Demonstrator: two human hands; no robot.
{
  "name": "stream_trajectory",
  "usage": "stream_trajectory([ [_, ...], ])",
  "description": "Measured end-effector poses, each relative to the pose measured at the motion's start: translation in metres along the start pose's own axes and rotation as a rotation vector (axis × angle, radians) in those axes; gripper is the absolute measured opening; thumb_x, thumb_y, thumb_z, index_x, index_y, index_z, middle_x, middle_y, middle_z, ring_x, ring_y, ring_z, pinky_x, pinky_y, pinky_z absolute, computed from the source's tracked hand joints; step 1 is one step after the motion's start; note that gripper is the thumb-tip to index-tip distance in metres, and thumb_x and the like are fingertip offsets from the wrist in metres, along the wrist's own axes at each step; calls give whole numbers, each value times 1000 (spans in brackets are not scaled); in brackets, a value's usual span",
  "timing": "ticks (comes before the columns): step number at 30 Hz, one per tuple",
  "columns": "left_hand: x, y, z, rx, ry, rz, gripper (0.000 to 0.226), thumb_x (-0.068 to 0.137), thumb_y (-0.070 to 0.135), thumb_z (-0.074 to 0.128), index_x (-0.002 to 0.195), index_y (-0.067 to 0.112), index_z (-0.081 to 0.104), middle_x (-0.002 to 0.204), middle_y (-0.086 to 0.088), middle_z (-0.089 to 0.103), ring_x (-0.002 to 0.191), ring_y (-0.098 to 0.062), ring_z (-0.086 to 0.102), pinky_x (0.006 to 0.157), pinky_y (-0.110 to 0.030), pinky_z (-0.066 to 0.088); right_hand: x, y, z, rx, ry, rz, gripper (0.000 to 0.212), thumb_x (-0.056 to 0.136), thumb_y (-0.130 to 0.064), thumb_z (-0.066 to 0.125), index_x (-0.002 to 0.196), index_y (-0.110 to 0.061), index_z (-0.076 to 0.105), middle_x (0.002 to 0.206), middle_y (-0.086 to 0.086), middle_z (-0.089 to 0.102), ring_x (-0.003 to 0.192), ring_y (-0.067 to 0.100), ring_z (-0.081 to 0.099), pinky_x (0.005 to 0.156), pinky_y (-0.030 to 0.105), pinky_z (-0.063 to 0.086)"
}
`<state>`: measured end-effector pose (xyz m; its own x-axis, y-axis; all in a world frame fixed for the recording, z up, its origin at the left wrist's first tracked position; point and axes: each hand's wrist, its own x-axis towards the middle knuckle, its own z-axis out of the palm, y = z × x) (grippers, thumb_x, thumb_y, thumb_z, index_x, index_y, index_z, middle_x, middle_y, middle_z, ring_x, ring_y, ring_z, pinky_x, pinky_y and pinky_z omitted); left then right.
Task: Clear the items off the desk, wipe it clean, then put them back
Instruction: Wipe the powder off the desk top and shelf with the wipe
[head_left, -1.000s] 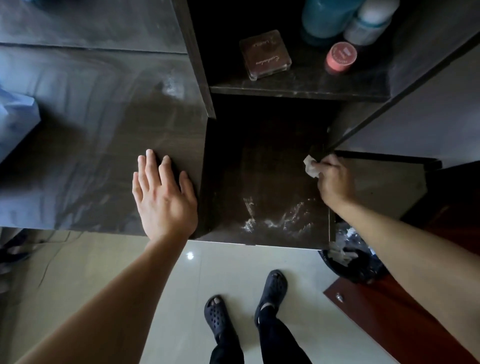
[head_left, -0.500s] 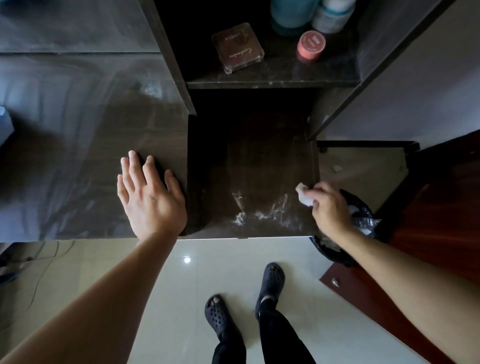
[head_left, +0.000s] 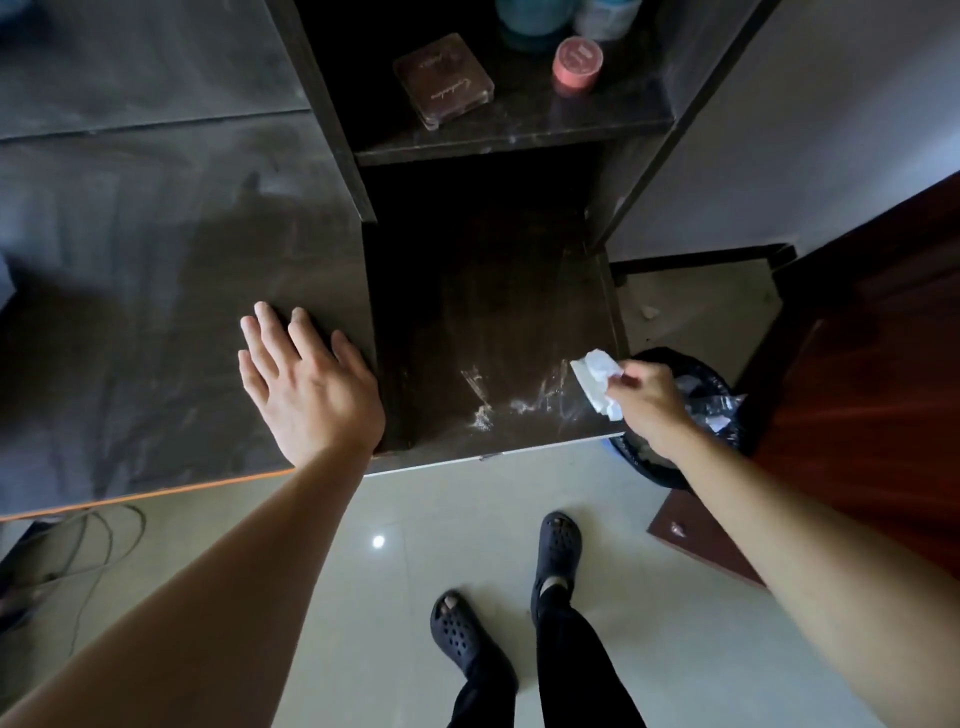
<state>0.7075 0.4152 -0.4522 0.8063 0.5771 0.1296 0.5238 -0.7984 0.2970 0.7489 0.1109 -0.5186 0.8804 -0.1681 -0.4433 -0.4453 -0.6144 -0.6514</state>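
Note:
The dark wooden desk (head_left: 156, 291) fills the left and middle of the head view; its lower right section (head_left: 483, 312) carries white dusty smears (head_left: 514, 400) near the front edge. My left hand (head_left: 306, 384) lies flat and open on the desk beside that lower section. My right hand (head_left: 649, 402) grips a crumpled white tissue (head_left: 597, 379) at the right front corner of the lower section, just above the bin.
A black-lined bin (head_left: 696, 415) with scraps stands on the floor right of the desk. A brown compact (head_left: 441, 78), a pink-lidded jar (head_left: 576, 65) and bottles (head_left: 535, 21) sit on a shelf above. Cables (head_left: 88, 545) lie under the desk. My feet (head_left: 556, 551) stand on pale tiles.
My right hand has drawn the tissue from the back right of the lower section toward its front right corner, over the bin. The left hand stays flat on the desk.

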Motion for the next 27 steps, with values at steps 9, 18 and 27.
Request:
stream_trajectory([
  [9,0,1,1,8,-8,4,44,97,28,37,133,4,44,152,-19,27,144,-34,18,117,-46,13,15,4,9,-381,354,-289,18,79,1,55,91,-7,66,92,18,63,80,39,59,66,41,49],
  [18,-1,0,2,12,-2,11,44,97,29,36,133,6,45,152,-20,28,143,-34,19,117,-46,13,15,25,13,-413,211,-540,30,77,11,61,102,-2,69,100,19,55,79,33,60,67,40,56],
  [27,-1,2,1,-5,3,0,43,97,28,38,133,6,45,152,-20,28,143,-34,19,117,-46,13,-65,41,21,-475,-206,-686,25,75,0,54,93,-17,59,88,2,55,81,25,57,59,36,48],
])
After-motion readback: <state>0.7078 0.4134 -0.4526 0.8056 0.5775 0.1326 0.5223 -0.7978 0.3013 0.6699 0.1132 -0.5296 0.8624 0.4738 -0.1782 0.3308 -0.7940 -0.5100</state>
